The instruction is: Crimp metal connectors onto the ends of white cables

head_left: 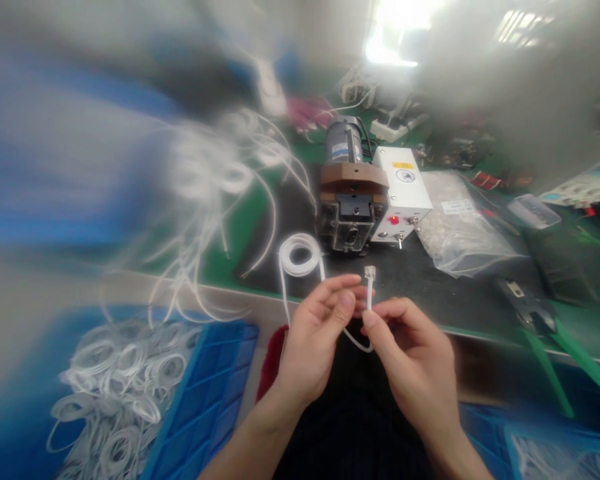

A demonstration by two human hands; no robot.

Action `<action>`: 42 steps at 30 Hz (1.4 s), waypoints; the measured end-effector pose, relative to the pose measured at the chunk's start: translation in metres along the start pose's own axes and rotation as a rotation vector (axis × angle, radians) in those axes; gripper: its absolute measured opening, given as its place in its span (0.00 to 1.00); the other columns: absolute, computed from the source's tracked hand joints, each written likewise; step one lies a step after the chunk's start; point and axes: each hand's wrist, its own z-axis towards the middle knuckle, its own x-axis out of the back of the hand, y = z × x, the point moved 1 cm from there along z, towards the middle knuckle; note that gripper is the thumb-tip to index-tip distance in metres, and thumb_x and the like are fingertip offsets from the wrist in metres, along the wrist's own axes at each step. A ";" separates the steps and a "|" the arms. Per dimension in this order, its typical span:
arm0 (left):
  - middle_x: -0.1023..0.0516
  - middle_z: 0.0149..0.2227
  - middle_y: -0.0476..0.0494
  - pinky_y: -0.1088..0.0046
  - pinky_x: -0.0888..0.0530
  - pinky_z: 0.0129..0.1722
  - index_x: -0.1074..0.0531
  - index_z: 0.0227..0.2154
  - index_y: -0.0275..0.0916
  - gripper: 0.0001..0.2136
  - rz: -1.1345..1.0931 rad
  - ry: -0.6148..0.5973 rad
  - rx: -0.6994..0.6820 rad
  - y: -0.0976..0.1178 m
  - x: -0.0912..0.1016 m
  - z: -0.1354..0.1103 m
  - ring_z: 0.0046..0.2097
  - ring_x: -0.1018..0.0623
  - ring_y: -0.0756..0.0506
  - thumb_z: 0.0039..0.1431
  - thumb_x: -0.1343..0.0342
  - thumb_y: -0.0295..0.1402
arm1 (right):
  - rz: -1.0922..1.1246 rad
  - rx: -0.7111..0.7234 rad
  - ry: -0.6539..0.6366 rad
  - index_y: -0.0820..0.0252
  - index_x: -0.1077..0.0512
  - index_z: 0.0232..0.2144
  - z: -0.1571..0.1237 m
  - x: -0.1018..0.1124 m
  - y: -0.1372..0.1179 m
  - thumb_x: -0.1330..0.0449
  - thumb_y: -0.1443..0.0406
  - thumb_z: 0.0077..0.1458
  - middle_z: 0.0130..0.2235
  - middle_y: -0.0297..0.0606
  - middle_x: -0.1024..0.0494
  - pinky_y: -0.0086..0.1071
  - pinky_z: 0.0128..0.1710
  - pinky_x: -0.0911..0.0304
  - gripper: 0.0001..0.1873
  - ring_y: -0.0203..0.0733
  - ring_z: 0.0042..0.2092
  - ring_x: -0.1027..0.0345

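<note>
My right hand (413,360) pinches a thin white cable (369,299) just below its clear plug (370,272), which points up. My left hand (316,333) is closed on the same cable beside it, fingertips near the plug. The cable runs back from my hands to a small white coil (300,255) hanging over the bench edge. Both hands are in front of my lap, below a small crimping machine (365,193).
The machine has a motor on top, a white box with a red light (394,220). A clear bag of plugs (460,227) lies to its right. A blue crate (200,400) of coiled white cables sits lower left. Loose cables (215,180) pile on the green bench, blurred. Green-handled pliers (535,320) lie at right.
</note>
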 end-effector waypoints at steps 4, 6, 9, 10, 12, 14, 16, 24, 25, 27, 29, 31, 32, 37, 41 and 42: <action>0.14 0.47 0.38 0.63 0.23 0.55 0.15 0.49 0.41 0.10 0.360 -0.008 -0.089 -0.010 0.011 -0.022 0.49 0.17 0.38 0.67 0.31 0.35 | -0.018 0.005 0.041 0.55 0.21 0.35 0.005 0.001 -0.001 0.33 0.62 0.68 0.32 0.31 0.19 0.31 0.37 0.32 0.06 0.39 0.34 0.25; 0.13 0.47 0.39 0.61 0.25 0.57 0.13 0.46 0.44 0.07 0.520 -0.042 -0.155 -0.012 0.012 -0.028 0.49 0.17 0.37 0.66 0.31 0.32 | -0.031 0.014 0.062 0.55 0.22 0.35 0.010 0.000 -0.003 0.33 0.62 0.68 0.32 0.30 0.20 0.30 0.37 0.33 0.07 0.39 0.34 0.26; 0.13 0.44 0.40 0.60 0.26 0.55 0.12 0.41 0.47 0.06 0.654 -0.053 -0.239 -0.012 0.013 -0.032 0.47 0.18 0.36 0.66 0.32 0.29 | -0.090 0.052 0.065 0.56 0.22 0.32 0.023 -0.005 -0.006 0.34 0.62 0.68 0.30 0.29 0.21 0.29 0.35 0.34 0.10 0.37 0.32 0.27; 0.13 0.43 0.40 0.60 0.26 0.54 0.11 0.40 0.48 0.07 0.675 -0.034 -0.270 -0.013 0.013 -0.032 0.46 0.18 0.36 0.66 0.32 0.28 | -0.107 0.053 0.059 0.56 0.22 0.31 0.028 -0.007 -0.006 0.34 0.62 0.68 0.29 0.30 0.21 0.29 0.34 0.35 0.11 0.37 0.32 0.28; 0.13 0.41 0.41 0.62 0.26 0.52 0.12 0.41 0.48 0.08 0.721 0.041 -0.343 -0.014 0.016 -0.033 0.45 0.18 0.37 0.65 0.32 0.27 | -0.072 0.002 0.021 0.57 0.22 0.30 0.039 -0.012 -0.002 0.34 0.60 0.68 0.28 0.30 0.21 0.30 0.33 0.37 0.13 0.37 0.30 0.29; 0.14 0.41 0.41 0.63 0.26 0.50 0.12 0.42 0.48 0.09 0.775 0.128 -0.423 -0.016 0.019 -0.033 0.43 0.19 0.38 0.64 0.32 0.26 | 0.025 -0.085 -0.031 0.59 0.21 0.30 0.049 -0.017 0.006 0.33 0.59 0.66 0.27 0.32 0.20 0.30 0.32 0.37 0.14 0.38 0.30 0.29; 0.13 0.40 0.42 0.65 0.25 0.48 0.12 0.42 0.47 0.10 0.833 0.192 -0.486 -0.018 0.022 -0.033 0.42 0.18 0.39 0.64 0.32 0.25 | 0.113 -0.158 -0.080 0.60 0.19 0.31 0.056 -0.021 0.016 0.32 0.57 0.65 0.27 0.33 0.19 0.31 0.32 0.36 0.14 0.39 0.29 0.29; 0.13 0.38 0.44 0.68 0.22 0.43 0.16 0.44 0.40 0.09 1.123 0.234 -0.856 -0.022 0.027 -0.020 0.38 0.17 0.44 0.65 0.35 0.21 | 0.247 -0.286 -0.094 0.62 0.17 0.32 0.069 -0.028 0.035 0.33 0.57 0.63 0.27 0.36 0.17 0.29 0.23 0.47 0.14 0.33 0.22 0.42; 0.13 0.39 0.45 0.68 0.22 0.43 0.17 0.44 0.39 0.09 1.139 0.233 -0.870 -0.022 0.027 -0.019 0.38 0.17 0.45 0.66 0.35 0.20 | 0.252 -0.292 -0.097 0.62 0.17 0.32 0.069 -0.029 0.034 0.34 0.58 0.62 0.28 0.37 0.16 0.29 0.23 0.47 0.13 0.32 0.22 0.43; 0.14 0.39 0.45 0.69 0.21 0.44 0.17 0.44 0.39 0.10 1.156 0.234 -0.869 -0.022 0.027 -0.018 0.39 0.17 0.46 0.65 0.35 0.19 | 0.256 -0.299 -0.101 0.62 0.17 0.32 0.071 -0.029 0.033 0.34 0.59 0.62 0.28 0.38 0.15 0.29 0.23 0.47 0.12 0.32 0.22 0.43; 0.14 0.39 0.45 0.69 0.21 0.44 0.18 0.44 0.38 0.10 1.162 0.236 -0.873 -0.022 0.028 -0.019 0.39 0.17 0.46 0.65 0.34 0.19 | 0.255 -0.301 -0.103 0.62 0.17 0.32 0.072 -0.030 0.032 0.34 0.60 0.62 0.29 0.39 0.15 0.28 0.23 0.46 0.11 0.32 0.22 0.42; 0.14 0.39 0.45 0.69 0.21 0.43 0.18 0.45 0.39 0.10 1.169 0.238 -0.883 -0.021 0.027 -0.020 0.39 0.17 0.46 0.65 0.34 0.19 | 0.252 -0.302 -0.103 0.62 0.17 0.33 0.072 -0.031 0.033 0.34 0.60 0.62 0.29 0.39 0.14 0.28 0.23 0.45 0.11 0.32 0.23 0.41; 0.14 0.39 0.45 0.69 0.21 0.43 0.18 0.45 0.39 0.10 1.172 0.240 -0.888 -0.020 0.027 -0.020 0.39 0.17 0.46 0.65 0.34 0.20 | 0.250 -0.302 -0.103 0.62 0.16 0.33 0.072 -0.031 0.033 0.34 0.60 0.62 0.29 0.39 0.14 0.28 0.23 0.44 0.11 0.33 0.23 0.40; 0.14 0.39 0.45 0.69 0.21 0.43 0.18 0.44 0.38 0.09 1.163 0.239 -0.886 -0.019 0.026 -0.018 0.39 0.17 0.46 0.65 0.34 0.20 | 0.244 -0.303 -0.101 0.62 0.16 0.33 0.074 -0.033 0.036 0.35 0.60 0.62 0.29 0.39 0.14 0.27 0.23 0.44 0.12 0.32 0.23 0.39; 0.15 0.39 0.45 0.68 0.21 0.43 0.18 0.45 0.39 0.09 1.160 0.240 -0.881 -0.019 0.027 -0.018 0.39 0.18 0.46 0.65 0.34 0.20 | 0.234 -0.306 -0.090 0.63 0.17 0.33 0.075 -0.033 0.035 0.35 0.60 0.62 0.29 0.38 0.14 0.27 0.23 0.44 0.12 0.32 0.22 0.39; 0.15 0.39 0.45 0.68 0.21 0.43 0.18 0.45 0.39 0.09 1.162 0.243 -0.878 -0.019 0.027 -0.018 0.39 0.18 0.45 0.65 0.34 0.20 | 0.231 -0.307 -0.088 0.63 0.17 0.33 0.075 -0.033 0.035 0.35 0.60 0.62 0.29 0.39 0.14 0.27 0.23 0.43 0.12 0.32 0.22 0.38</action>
